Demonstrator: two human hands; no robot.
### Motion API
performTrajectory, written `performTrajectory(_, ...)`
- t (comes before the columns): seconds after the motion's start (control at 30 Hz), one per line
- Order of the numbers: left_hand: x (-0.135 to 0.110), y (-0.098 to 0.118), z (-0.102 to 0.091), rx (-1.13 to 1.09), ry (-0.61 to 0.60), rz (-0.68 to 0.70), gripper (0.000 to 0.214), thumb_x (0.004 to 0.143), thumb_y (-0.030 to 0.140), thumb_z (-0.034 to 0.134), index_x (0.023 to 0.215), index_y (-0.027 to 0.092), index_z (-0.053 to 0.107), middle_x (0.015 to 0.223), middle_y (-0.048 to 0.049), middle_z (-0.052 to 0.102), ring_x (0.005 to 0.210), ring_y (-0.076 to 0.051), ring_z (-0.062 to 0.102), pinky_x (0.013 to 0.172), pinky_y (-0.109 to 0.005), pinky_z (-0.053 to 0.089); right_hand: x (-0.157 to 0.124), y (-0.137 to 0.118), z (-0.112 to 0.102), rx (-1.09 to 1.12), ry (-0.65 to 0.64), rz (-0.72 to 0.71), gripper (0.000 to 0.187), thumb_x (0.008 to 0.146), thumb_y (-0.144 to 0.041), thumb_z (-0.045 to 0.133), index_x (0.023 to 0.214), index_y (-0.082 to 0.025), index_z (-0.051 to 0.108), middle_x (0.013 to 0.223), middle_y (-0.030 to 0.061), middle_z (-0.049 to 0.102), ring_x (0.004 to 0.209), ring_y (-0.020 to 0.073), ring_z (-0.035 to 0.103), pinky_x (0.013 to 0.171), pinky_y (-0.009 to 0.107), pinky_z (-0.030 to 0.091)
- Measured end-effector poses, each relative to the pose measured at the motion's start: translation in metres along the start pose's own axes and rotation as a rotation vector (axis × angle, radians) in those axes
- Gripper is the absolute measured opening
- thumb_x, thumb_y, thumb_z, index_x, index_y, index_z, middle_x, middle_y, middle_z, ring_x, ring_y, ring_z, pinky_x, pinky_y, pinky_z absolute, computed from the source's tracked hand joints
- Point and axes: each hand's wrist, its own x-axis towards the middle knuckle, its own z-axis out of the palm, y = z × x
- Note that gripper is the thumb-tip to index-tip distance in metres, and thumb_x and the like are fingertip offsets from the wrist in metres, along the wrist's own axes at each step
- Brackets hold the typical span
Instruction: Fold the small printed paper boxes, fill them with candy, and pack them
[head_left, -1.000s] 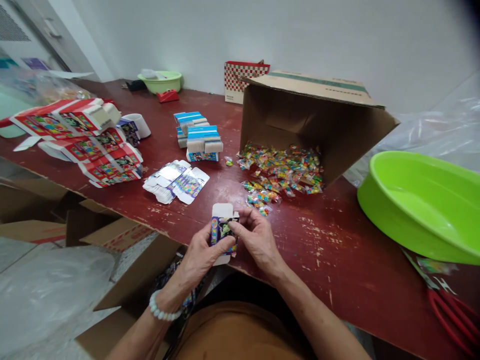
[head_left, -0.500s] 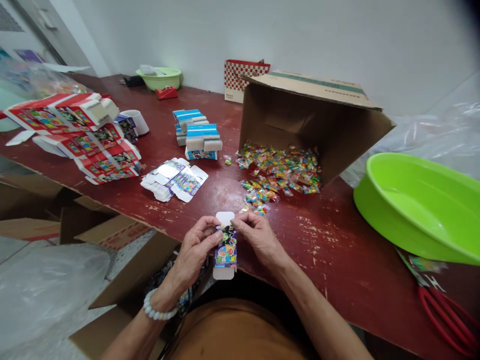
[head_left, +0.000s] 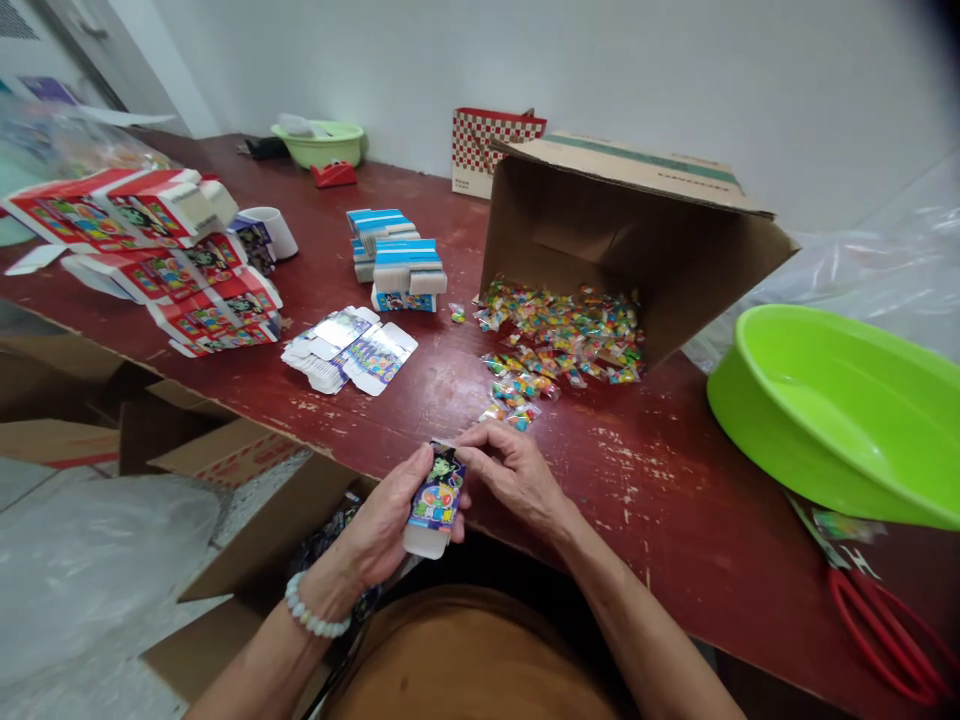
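A small purple candy box (head_left: 437,495) with a green cartoon figure is wrapped in my left hand (head_left: 394,510), thumb on one edge and fingertips round the other. Its lower flap sticks out towards me; the top flap no longer stands up. My right hand (head_left: 514,475) is closed at the box's top end, its bent fingers pressing there. Beyond my hands, flattened purple cartons (head_left: 330,350) lie in a stack. Small wrapped candies (head_left: 570,335) spill from a cardboard box (head_left: 637,220) lying on its side.
Red carton bundles (head_left: 172,250) stand at the left, blue ones (head_left: 405,265) in the middle. A green basin (head_left: 840,420) and red-handled scissors (head_left: 885,630) are at the right. Open cardboard cartons (head_left: 247,560) sit below the table edge (head_left: 315,440) at left.
The candy box has tilted and settled deeper into my left hand, whose fingers now wrap round it. Its raised top flap has been folded down, with my right fingers at that end.
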Motion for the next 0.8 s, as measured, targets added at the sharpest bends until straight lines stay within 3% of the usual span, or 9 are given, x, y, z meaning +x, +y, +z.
performTrajectory(0.17,0.003,-0.004,0.003,0.117,0.083,0.047,0.055,0.086,0.068,0.050,0.094,0.015,0.061,0.066,-0.0050,0.068,0.045,-0.012,0.059,0.045,-0.021,0.045,0.006,-0.004,-0.004,0.023,-0.022,0.156,0.020,0.080,-0.039,0.071,0.081,-0.018,0.071,0.075,0.0022,0.069,0.066,0.0144,0.061,0.063,0.026,0.046)
performTrajectory(0.37,0.004,0.002,0.003,0.261,0.044,0.127,0.062,0.084,0.073,0.048,0.092,0.014,0.064,0.066,-0.0063,0.069,0.045,-0.012,0.058,0.047,-0.022,0.044,0.012,-0.008,-0.003,0.238,-0.005,0.306,0.022,0.070,-0.035,0.078,0.076,-0.016,0.070,0.069,0.0013,0.069,0.056,0.0115,0.058,0.057,0.025,0.045)
performTrajectory(0.43,0.004,0.004,0.001,0.279,0.034,0.152,0.061,0.084,0.069,0.051,0.104,0.014,0.065,0.067,-0.0052,0.069,0.047,-0.013,0.058,0.047,-0.023,0.045,0.008,-0.008,-0.003,0.233,-0.003,0.235,0.021,0.072,-0.036,0.077,0.076,-0.017,0.069,0.075,0.0023,0.071,0.061,0.0129,0.061,0.062,0.026,0.047)
performTrajectory(0.6,0.003,0.001,-0.002,0.253,0.067,0.151,0.066,0.086,0.061,0.056,0.136,0.018,0.054,0.069,-0.0025,0.068,0.050,-0.013,0.058,0.047,-0.023,0.046,-0.006,-0.009,-0.002,0.014,-0.165,-0.035,0.016,0.090,-0.034,0.061,0.087,-0.020,0.068,0.095,0.0042,0.070,0.085,0.0164,0.063,0.079,0.031,0.050)
performTrajectory(0.8,0.001,-0.002,-0.003,0.116,0.137,0.114,0.055,0.084,0.055,0.065,0.128,0.024,0.052,0.080,-0.0018,0.070,0.056,-0.014,0.064,0.054,-0.024,0.051,0.000,0.002,-0.006,-0.352,-0.145,-0.213,0.018,0.095,-0.024,0.053,0.104,-0.023,0.068,0.103,0.0062,0.065,0.097,0.0179,0.060,0.090,0.033,0.047)
